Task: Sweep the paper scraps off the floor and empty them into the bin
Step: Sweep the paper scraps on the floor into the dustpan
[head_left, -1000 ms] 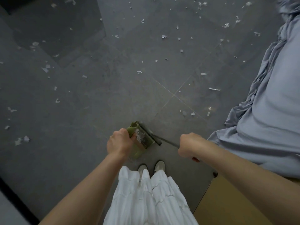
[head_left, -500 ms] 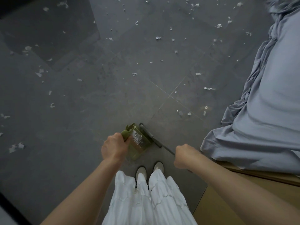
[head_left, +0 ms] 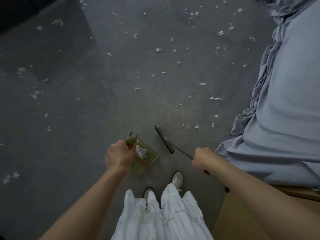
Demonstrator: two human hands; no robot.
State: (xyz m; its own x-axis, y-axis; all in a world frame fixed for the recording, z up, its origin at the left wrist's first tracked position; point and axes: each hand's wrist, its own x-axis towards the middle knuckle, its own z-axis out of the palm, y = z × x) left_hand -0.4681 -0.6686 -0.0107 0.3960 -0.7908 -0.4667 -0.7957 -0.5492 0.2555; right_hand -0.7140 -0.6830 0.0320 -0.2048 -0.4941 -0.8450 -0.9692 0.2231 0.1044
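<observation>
Head view looks down on white paper scraps strewn over the dark grey floor, thickest toward the top and left, with a few more near the bedsheet on the right. Some scraps already lie inside the green dustpan, which sits low just ahead of the person's feet, its mouth facing right. The left hand is curled round the dustpan's green handle and grips it. Just right of the pan, apart from it, the dark broom head rests on or just above the floor, which of the two I cannot tell; its thin shaft slants down to the right hand, which is closed in a fist round it. A few scraps lie beyond the broom head, near the tile joint.

Two white shoes and a white pleated skirt show at the bottom centre. The blue-grey bedsheet hangs in folds down to the floor on the right, and below it a tan wooden surface fills the lower right corner.
</observation>
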